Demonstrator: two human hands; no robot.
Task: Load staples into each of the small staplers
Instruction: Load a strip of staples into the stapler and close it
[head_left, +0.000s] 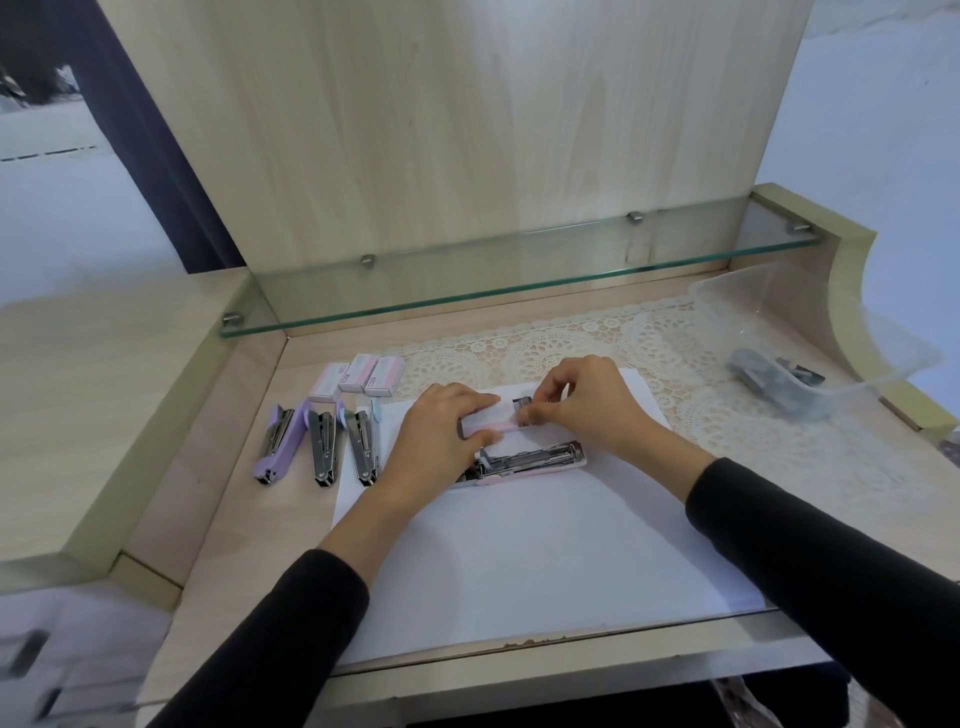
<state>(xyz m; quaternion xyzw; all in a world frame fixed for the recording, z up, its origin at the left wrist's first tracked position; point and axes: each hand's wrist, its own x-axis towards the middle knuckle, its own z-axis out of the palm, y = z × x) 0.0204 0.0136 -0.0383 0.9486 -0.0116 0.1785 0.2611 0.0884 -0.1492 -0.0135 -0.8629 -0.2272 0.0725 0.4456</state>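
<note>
My left hand lies over the staple box, fingers bent down along its far edge and holding it against the paper, while my right hand pinches the box's right end between thumb and forefinger. The box is small and flat, pale pink and white, and at the pinched end something dark and metallic shows; I cannot tell whether my fingertips are on the staples or only on the card. Just in front of it lies the pink stapler, swung open on its side so that the bright metal channel faces up, its left end tucked under my left hand. Both lie on a white sheet of paper. Left of the sheet three staplers lie side by side, the outer one lilac, the others showing mostly metal, and beyond them three more boxes are lined up together. The desk is pale wood with a lace mat across the back, a glass shelf above it on metal pegs, and a tall wooden back panel. At far right a clear plastic tub holds some dark items, too blurred to tell. A dark curtain hangs to the left. My sleeves are black.
</note>
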